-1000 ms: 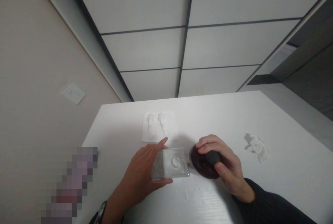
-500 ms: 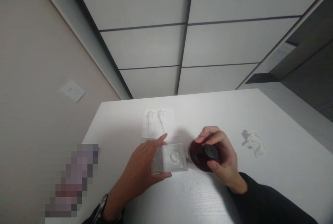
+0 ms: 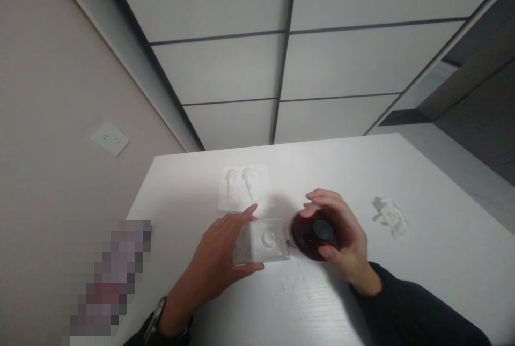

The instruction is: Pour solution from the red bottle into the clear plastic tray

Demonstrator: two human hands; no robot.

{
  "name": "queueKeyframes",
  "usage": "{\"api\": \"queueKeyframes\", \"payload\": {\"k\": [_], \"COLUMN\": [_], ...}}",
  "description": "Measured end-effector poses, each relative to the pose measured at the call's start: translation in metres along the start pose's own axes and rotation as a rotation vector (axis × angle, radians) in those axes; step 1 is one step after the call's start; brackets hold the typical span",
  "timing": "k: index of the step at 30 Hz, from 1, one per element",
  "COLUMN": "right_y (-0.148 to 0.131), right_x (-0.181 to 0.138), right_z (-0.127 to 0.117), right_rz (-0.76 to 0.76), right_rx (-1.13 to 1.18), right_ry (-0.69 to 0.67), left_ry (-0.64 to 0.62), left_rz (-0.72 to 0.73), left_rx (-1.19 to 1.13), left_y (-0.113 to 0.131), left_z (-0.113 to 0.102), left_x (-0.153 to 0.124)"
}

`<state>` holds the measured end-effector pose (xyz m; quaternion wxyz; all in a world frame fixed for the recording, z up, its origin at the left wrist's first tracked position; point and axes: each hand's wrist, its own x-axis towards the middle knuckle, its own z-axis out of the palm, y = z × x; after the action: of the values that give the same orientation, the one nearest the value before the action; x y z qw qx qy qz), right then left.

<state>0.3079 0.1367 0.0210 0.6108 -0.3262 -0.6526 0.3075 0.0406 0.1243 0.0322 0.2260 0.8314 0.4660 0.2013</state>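
My left hand (image 3: pixel 219 260) grips a clear square glass container (image 3: pixel 261 241) standing on the white table (image 3: pixel 422 271), thumb in front and fingers along its left and far side. My right hand (image 3: pixel 341 236) wraps round a dark red round bottle with a dark cap (image 3: pixel 311 233), which touches the container's right side. Small drops or smears of liquid lie on the table just in front of the two vessels.
A flat white tissue (image 3: pixel 243 188) lies beyond the container. A crumpled white tissue (image 3: pixel 390 217) lies to the right. A wall socket (image 3: pixel 109 139) is on the beige wall at left. A pixelated patch (image 3: pixel 108 281) covers something at the table's left edge.
My right hand has shifted its fingers on the dark bottle, which sits slightly farther from me. My left hand stays on the clear container. The view has tilted a little.
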Motion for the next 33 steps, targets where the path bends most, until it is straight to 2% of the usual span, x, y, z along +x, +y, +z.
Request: {"api": "queueKeyframes", "payload": {"k": [3, 14, 16, 18, 20, 22, 24, 26, 29, 33], "right_y": [-0.002, 0.001, 0.003, 0.006, 0.008, 0.01, 0.012, 0.014, 0.019, 0.03], "right_x": [0.001, -0.002, -0.003, -0.005, -0.006, -0.007, -0.008, -0.008, -0.004, 0.004], "right_z": [-0.004, 0.003, 0.003, 0.003, 0.002, 0.002, 0.002, 0.002, 0.0, -0.004], "right_rz": [-0.018, 0.009, -0.005, -0.004, 0.016, 0.029, 0.024, 0.053, 0.182, 0.329], "right_rx": [-0.067, 0.009, 0.017, 0.016, 0.02, 0.037, 0.063, 0.103, 0.217, 0.347], "right_ry": [-0.056, 0.037, 0.038, 0.035, 0.038, 0.035, 0.02, 0.03, 0.122, 0.271], "left_ry": [-0.004, 0.028, 0.075, 0.183, 0.345, 0.459, 0.401, 0.244, 0.19, 0.167], "left_rz": [0.003, 0.049, 0.091, 0.105, 0.049, -0.076, -0.237, -0.411, -0.506, -0.572], "left_rx": [0.001, -0.071, -0.102, -0.151, -0.208, -0.223, -0.156, -0.028, 0.057, 0.138], "left_y": [0.001, 0.001, 0.0, -0.002, -0.006, -0.013, -0.021, -0.029, -0.04, -0.045], "left_z": [0.0, -0.001, -0.003, -0.007, -0.012, -0.021, -0.03, -0.038, -0.039, -0.025], "left_x": [0.001, -0.001, -0.003, -0.005, -0.004, 0.001, 0.013, 0.031, 0.063, 0.095]}}
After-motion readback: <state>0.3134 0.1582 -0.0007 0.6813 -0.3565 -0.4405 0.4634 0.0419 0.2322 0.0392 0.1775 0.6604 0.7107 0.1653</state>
